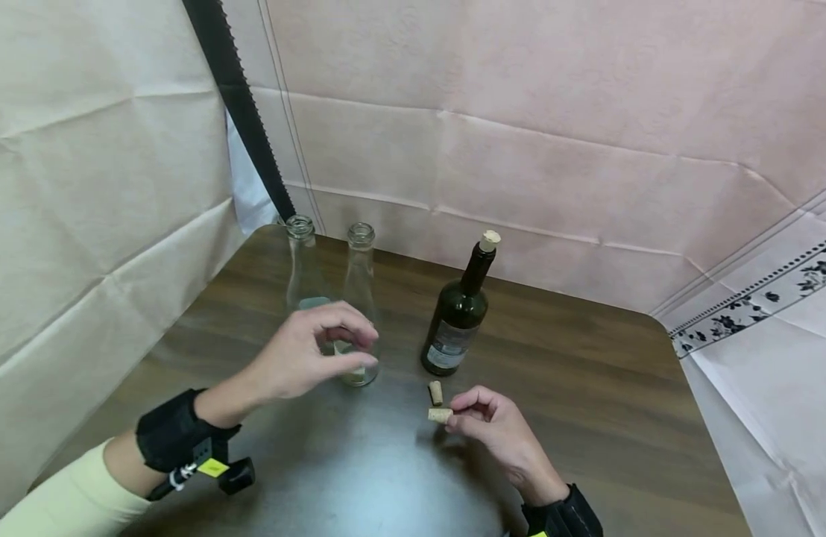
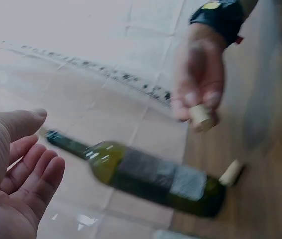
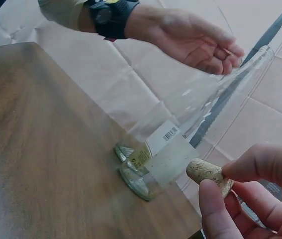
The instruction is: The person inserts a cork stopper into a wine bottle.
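The right hand (image 1: 499,434) pinches a cork (image 1: 440,415) over the table (image 1: 621,418); a second cork (image 1: 436,391) sits by the green bottle (image 1: 456,317), toward the far edge; the left hand (image 1: 304,352), relaxed and holding nothing, seems just beside two clear bottles (image 1: 360,272) near the far left corner.

Cork (image 3: 204,171) speckled tan. Wine bottle (image 1: 463,304) tinted dark green. Table (image 1: 587,365) grained brown. Cloth border (image 1: 755,303) printed with black flowers.

A creased cloth (image 1: 520,97) fills the top of the head view; a black strip (image 1: 241,97) is at upper left, a floral band (image 1: 755,304) at right, a brown table (image 1: 607,418) below.
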A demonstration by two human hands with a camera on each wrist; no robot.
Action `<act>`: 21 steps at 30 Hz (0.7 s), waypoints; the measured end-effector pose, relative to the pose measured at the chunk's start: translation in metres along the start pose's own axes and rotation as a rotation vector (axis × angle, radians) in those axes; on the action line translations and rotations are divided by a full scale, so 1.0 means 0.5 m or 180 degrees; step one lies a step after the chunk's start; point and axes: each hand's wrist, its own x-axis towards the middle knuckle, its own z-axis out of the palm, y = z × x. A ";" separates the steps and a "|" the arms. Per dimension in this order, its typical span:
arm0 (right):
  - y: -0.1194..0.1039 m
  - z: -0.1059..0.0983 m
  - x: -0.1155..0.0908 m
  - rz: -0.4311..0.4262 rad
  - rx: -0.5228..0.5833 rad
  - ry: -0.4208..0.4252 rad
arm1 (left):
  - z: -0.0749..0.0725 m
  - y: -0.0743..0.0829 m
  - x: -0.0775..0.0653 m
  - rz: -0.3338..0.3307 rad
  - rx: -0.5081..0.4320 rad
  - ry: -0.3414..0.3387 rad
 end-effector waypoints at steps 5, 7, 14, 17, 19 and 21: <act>0.002 -0.003 -0.004 0.0002 -0.0066 0.0012 | -0.058 0.016 0.029 -0.0265 -0.0032 0.0216; 0.003 -0.004 -0.006 -0.0001 -0.0058 0.0007 | -0.073 0.020 0.044 -0.0368 -0.0014 0.0330; 0.011 -0.008 -0.011 0.0064 0.0032 -0.0049 | -0.087 0.025 0.072 -0.0445 0.0166 0.0695; 0.012 -0.009 -0.012 0.0085 0.0030 -0.0049 | -0.078 0.032 0.074 -0.0454 0.0442 0.0772; 0.012 -0.010 -0.013 0.0085 0.0020 -0.0048 | -0.070 0.035 0.076 -0.0452 0.0670 0.0816; 0.012 -0.010 -0.014 0.0079 0.0008 -0.0054 | -0.064 0.038 0.077 -0.0468 0.0842 0.0848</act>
